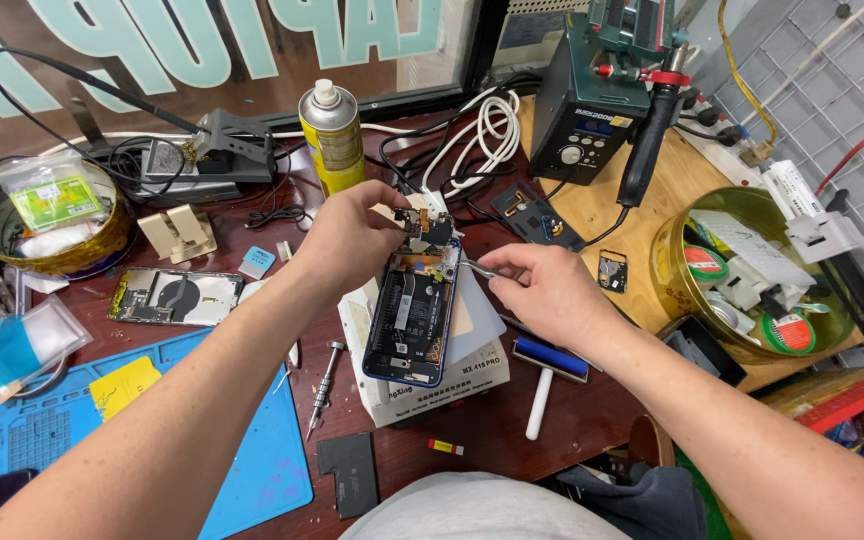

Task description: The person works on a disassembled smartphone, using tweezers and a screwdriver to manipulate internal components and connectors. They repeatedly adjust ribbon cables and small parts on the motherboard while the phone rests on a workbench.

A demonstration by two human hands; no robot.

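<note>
Two hands work on an opened blue-framed smartphone lying on a white box on the tabletop: left hand pinches its small black circuit board, right hand pinches thin metal tweezers. Seemingly freeing the board; steady, gentle lifting is needed.

Bright even overhead light, soft shadows, wide-angle edge distortion

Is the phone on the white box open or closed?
Open: the phone lies with its back cover off, battery and inner parts exposed.
</note>
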